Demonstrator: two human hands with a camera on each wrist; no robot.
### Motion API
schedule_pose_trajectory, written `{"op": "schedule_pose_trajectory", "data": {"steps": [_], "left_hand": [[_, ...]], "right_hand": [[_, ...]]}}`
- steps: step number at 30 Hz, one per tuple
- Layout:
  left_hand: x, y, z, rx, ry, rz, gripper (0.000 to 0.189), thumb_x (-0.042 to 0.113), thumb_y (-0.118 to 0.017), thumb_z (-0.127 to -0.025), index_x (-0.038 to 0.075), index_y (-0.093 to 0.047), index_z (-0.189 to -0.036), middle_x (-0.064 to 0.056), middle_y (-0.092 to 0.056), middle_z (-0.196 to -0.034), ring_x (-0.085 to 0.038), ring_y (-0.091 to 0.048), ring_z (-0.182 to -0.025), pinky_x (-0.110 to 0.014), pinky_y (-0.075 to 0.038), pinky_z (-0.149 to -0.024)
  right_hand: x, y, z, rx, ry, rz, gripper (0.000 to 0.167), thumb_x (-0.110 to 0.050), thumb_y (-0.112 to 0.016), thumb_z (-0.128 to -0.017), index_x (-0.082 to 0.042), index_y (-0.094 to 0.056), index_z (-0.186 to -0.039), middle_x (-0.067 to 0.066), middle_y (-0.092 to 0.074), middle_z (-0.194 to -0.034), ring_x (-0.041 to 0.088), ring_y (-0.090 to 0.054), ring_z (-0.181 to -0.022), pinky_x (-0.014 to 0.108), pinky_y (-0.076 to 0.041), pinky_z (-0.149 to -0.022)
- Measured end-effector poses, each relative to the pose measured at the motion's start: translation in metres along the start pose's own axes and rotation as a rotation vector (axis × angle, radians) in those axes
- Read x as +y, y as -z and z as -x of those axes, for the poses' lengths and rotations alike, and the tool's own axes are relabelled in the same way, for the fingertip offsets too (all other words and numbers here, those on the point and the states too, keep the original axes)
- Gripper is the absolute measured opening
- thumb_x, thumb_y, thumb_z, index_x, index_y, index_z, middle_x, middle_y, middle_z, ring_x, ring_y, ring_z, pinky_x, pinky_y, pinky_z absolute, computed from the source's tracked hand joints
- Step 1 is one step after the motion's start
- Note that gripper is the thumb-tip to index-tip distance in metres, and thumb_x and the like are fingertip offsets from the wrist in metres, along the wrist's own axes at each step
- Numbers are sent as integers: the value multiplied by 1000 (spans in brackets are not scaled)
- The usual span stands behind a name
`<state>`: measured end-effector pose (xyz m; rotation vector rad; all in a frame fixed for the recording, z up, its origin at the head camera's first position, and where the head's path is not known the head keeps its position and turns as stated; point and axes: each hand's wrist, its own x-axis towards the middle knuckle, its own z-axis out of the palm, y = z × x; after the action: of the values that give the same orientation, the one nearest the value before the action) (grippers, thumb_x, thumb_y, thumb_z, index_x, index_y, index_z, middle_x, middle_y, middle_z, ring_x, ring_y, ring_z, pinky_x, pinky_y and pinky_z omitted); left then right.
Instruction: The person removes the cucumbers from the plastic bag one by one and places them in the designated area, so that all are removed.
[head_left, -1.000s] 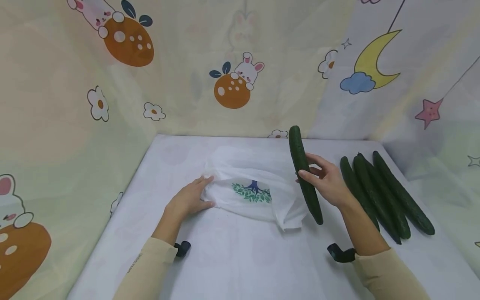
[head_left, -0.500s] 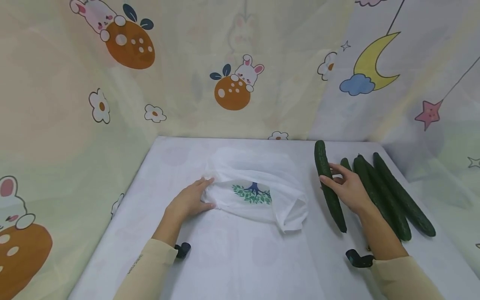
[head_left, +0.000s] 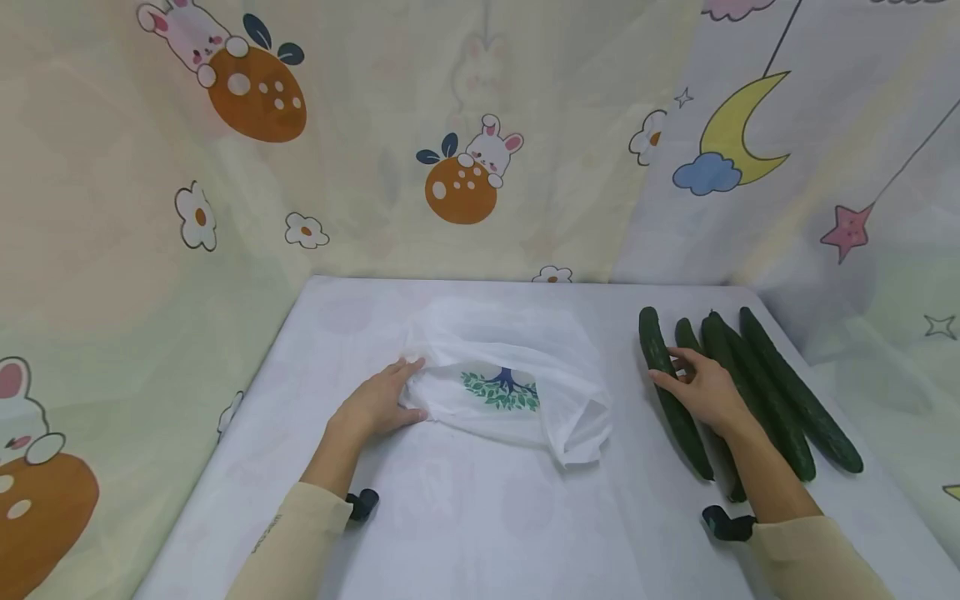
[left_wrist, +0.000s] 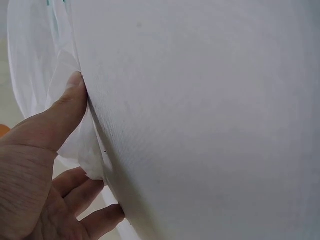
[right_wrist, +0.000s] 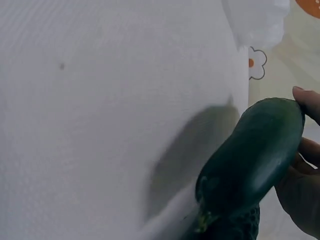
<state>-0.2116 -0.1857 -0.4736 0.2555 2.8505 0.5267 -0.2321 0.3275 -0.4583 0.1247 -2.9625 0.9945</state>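
My right hand [head_left: 707, 389] holds a dark green cucumber [head_left: 667, 392] near its middle, thumb on one side and fingers on the other. In the right wrist view, one end of this cucumber [right_wrist: 255, 150] fills the foreground, with its shadow beside it; whether it touches the table is hard to tell. Several more cucumbers [head_left: 797, 383] lie side by side to its right, one partly hidden by my hand. My left hand [head_left: 377, 398] rests at the left end of a crumpled white plastic bag [head_left: 517, 425] with a tree print, its thumb [left_wrist: 75, 95] and fingers spread and touching the bag.
The white-covered table [head_left: 495, 525] has its back edge against a patterned cloth backdrop [head_left: 360, 150]. White tabletop lies between the bag and the held cucumber, and also in front of the bag. Black wrist devices [head_left: 729, 523] sit by both sleeves.
My right hand has carried the cucumber right and down, away from the bag's right end to beside the other cucumbers. My left hand has stayed at the bag.
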Motion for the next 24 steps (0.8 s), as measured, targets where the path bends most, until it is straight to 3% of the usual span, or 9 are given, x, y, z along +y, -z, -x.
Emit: {"op": "schedule_pose_trajectory", "data": {"steps": [10,24], "left_hand": [[-4,-5,-4,-2,-1,-1,95,45,-81,-87,25,-29,-164,-18,-26,-168,-44,-35,-149,-62,-35,-117],[0,-4,-3,8,-11,-5,94,45,-81,-87,21,-31,-163,-21,-29,-166,-46,-39,-146,-63,-38,-114]], "right_hand": [[24,-9,-4,31,44,139,69,-35,-70,-97,14,-48,-141,33,-65,-112,45,-63,-100,59,-56,-79],[20,-13,-15,127,-4,236,60,-22,-72,-94,16,-50,-135,42,-57,-126,60,-57,-112,70,-51,-85]]}}
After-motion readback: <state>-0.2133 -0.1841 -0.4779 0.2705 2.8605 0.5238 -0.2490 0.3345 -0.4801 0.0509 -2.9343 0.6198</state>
